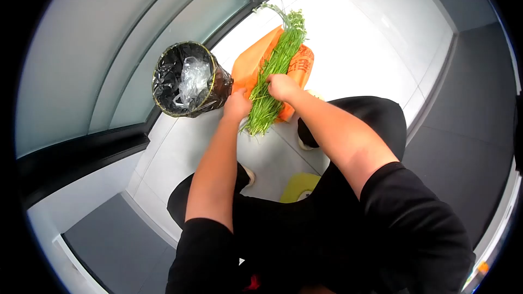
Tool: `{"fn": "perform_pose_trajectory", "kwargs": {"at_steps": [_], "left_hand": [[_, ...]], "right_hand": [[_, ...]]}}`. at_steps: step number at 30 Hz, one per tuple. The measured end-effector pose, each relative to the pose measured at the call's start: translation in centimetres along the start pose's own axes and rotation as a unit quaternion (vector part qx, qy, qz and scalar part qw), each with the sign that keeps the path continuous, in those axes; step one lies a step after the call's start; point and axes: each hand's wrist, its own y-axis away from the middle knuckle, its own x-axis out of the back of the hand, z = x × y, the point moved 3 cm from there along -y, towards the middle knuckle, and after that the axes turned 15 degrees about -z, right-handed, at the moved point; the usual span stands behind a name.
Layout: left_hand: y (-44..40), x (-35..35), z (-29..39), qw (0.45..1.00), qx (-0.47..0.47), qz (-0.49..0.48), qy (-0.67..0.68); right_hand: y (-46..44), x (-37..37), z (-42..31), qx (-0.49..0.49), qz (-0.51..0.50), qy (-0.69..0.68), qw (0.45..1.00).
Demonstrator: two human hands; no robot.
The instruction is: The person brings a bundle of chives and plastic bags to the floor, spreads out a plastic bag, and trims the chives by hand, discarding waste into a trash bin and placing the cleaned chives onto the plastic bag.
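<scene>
A long bunch of flowering chives [280, 57], thin green stalks with small pale buds at the far end, lies on an orange bag [253, 57] on the floor. My right hand [281, 87] is closed over the right side of the bunch, its fingers curled on the stalks. Beside the lower left of the bunch, my left hand [237, 105] has its fingers curled in, against the bag's edge and the stalks. What lies between the left fingers is hidden.
A bin [220, 84] with a black liner and clear plastic inside stands left of the bag. Behind it is a frosted glass panel [131, 38] with a black frame. A yellow-green stool [297, 185] shows beneath my legs, on pale floor tiles [370, 27].
</scene>
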Motion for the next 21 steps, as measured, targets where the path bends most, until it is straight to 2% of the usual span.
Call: {"fn": "perform_pose_trajectory", "kwargs": {"at_steps": [1,2,3,5,6,7,8,9,11,15,17,18,19,21], "left_hand": [[0.8,1.0,0.5,0.999,-0.029,0.005,0.034],[-2.4,-0.4,-2.4,0.984,-0.051,-0.044,0.164],[-1.7,1.0,-1.7,0.969,-0.122,-0.065,0.206],[2.2,6.0,2.0,0.932,-0.100,-0.106,0.331],[3.6,8.0,3.1,0.934,-0.128,-0.086,0.321],[4.9,9.9,4.0,0.936,-0.154,-0.063,0.311],[6.7,11.9,5.1,0.954,-0.179,-0.044,0.237],[7.7,13.5,5.7,0.947,-0.196,-0.038,0.251],[9.6,16.7,6.8,0.947,-0.228,-0.008,0.227],[13.2,20.1,7.4,0.912,-0.256,-0.022,0.320],[13.3,20.7,6.0,0.869,-0.287,0.011,0.403],[13.4,20.5,5.2,0.869,-0.281,0.016,0.407],[13.5,20.4,4.6,0.865,-0.288,0.054,0.406],[13.3,20.4,3.2,0.875,-0.305,0.093,0.365]], "right_hand": [[0.1,0.4,-0.4,-0.004,-0.079,0.092,0.993],[1.4,2.3,-1.9,-0.011,-0.115,0.118,0.986],[2.3,4.2,-3.3,-0.011,-0.110,0.117,0.987],[3.7,7.2,-5.9,0.038,-0.133,0.160,0.977],[4.4,8.1,-6.8,0.039,-0.130,0.162,0.977],[5.1,9.4,-8.1,0.096,-0.015,0.162,0.982],[5.9,10.8,-9.5,0.153,0.103,0.160,0.970],[6.5,12.1,-10.8,0.159,0.106,0.163,0.968],[8.4,14.0,-13.8,0.276,0.136,0.159,0.938],[10.5,14.8,-16.5,0.339,0.095,0.178,0.919],[9.9,14.6,-16.9,0.356,0.073,0.043,0.931],[9.2,14.1,-17.1,0.354,0.054,-0.030,0.933],[8.7,13.9,-17.6,0.358,0.046,-0.030,0.932],[7.9,13.3,-18.6,0.368,-0.050,-0.120,0.921]]}}
